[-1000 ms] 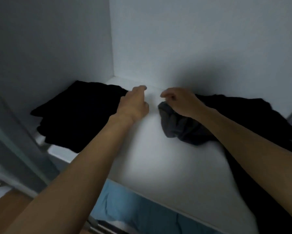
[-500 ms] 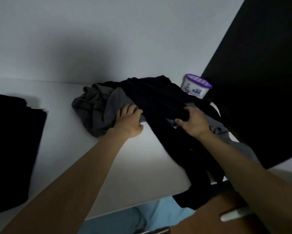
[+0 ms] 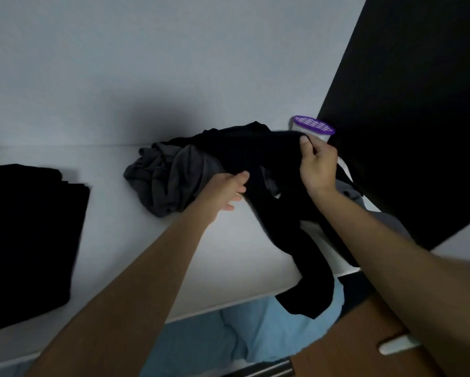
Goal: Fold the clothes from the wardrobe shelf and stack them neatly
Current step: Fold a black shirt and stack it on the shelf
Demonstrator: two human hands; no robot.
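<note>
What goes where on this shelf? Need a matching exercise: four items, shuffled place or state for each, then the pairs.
Items
1. black garment
2. grey garment
3. folded black stack
4. purple-lidded tub

Place or state
A. lying flat at the far left of the shelf
B. back right, just behind the right hand
C. crumpled mid-shelf, by the left hand
D. pinched by the right hand, one end hanging over the shelf's front edge

Pairs: 1-D, 2-C, 3-A, 4-B
</note>
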